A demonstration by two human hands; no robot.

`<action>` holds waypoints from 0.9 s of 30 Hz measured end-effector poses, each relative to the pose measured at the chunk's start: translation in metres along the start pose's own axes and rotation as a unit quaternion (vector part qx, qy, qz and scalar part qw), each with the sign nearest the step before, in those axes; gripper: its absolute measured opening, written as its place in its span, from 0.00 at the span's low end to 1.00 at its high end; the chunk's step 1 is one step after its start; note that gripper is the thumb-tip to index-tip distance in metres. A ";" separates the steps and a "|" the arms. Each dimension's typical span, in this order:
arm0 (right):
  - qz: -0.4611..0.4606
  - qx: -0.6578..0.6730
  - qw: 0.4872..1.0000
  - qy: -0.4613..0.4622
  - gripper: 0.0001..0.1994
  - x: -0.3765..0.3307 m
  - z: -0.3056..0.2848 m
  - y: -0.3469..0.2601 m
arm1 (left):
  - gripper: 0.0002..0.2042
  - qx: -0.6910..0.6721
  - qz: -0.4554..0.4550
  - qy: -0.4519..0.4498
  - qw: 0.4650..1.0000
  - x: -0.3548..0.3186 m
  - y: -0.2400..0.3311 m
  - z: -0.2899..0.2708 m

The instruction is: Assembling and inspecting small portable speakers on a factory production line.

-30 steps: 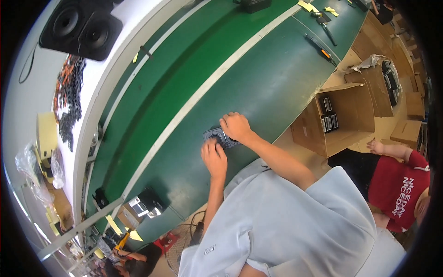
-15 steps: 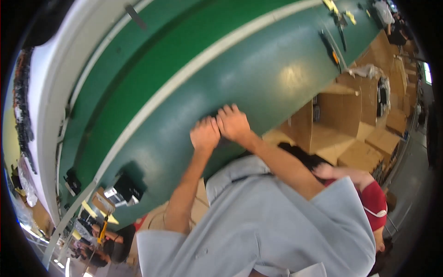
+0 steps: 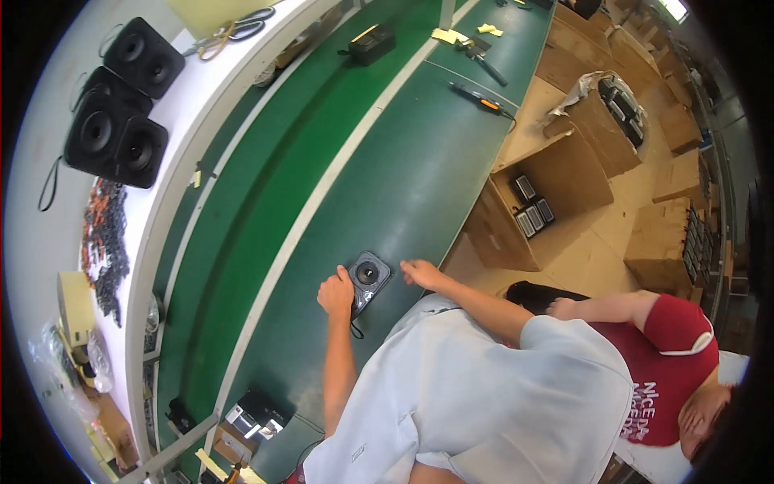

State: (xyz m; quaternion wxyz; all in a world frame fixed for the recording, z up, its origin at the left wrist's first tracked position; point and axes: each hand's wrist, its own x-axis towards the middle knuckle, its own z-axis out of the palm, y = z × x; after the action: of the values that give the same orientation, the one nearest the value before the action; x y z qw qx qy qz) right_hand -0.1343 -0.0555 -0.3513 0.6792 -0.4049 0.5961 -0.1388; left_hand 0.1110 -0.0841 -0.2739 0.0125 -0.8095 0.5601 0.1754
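Observation:
A small square black speaker with a round cone lies face up on the green workbench, its wrist strap trailing off the near corner. My left hand holds the speaker at its left edge, thumb along the side and fingers curled. Just right of the speaker, apart from it, my right hand is closed, fingertips drawn together; whatever they may hold is too small to make out.
A conveyor runs left of the bench, carrying a black device. Black speakers stand on the white shelf. An orange-and-black screwdriver lies farther up. An open carton stands right; a person in red sits close by.
My hands, together on the bench before, have come apart, and the speaker now shows between them. The view has shifted, bringing the shelf speakers and more of the cartons into sight.

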 end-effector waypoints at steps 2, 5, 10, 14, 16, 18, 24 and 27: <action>-0.003 0.085 0.995 -0.043 0.32 -0.003 0.017 0.004 | 0.32 -0.005 -0.001 0.005 1.000 0.007 0.006 -0.003; -0.009 0.232 0.965 -0.121 0.34 -0.002 0.034 -0.023 | 0.34 -0.035 -0.029 0.003 0.999 0.019 0.009 -0.007; -0.030 0.375 0.926 -0.046 0.43 0.005 0.084 -0.081 | 0.36 -0.128 -0.116 -0.019 0.985 0.021 -0.015 0.006; -0.016 0.226 0.974 -0.024 0.47 0.014 0.093 -0.100 | 0.39 -0.260 -0.181 -0.029 0.948 -0.017 -0.051 0.015; -0.044 0.141 0.986 -0.078 0.48 0.020 0.095 -0.130 | 0.36 -0.464 -0.242 -0.098 0.847 -0.047 -0.087 0.037; -0.160 0.023 0.985 -0.067 0.48 0.052 0.092 -0.169 | 0.30 -0.666 -0.183 -0.121 0.713 -0.087 -0.094 0.055; -0.455 -0.573 0.677 0.075 0.51 0.154 0.133 -0.344 | 0.25 -0.663 -0.326 -0.115 0.664 -0.171 -0.119 0.077; -0.470 -0.678 0.558 0.093 0.50 0.232 0.134 -0.385 | 0.22 -0.637 -0.378 -0.071 0.668 -0.179 -0.129 0.081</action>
State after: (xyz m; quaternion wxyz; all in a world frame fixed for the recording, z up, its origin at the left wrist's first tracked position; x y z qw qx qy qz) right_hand 0.1603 -0.4038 -0.2431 -0.0161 -0.9536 0.2991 -0.0301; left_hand 0.1507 0.1429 -0.3197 -0.4016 -0.7479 -0.0442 0.5268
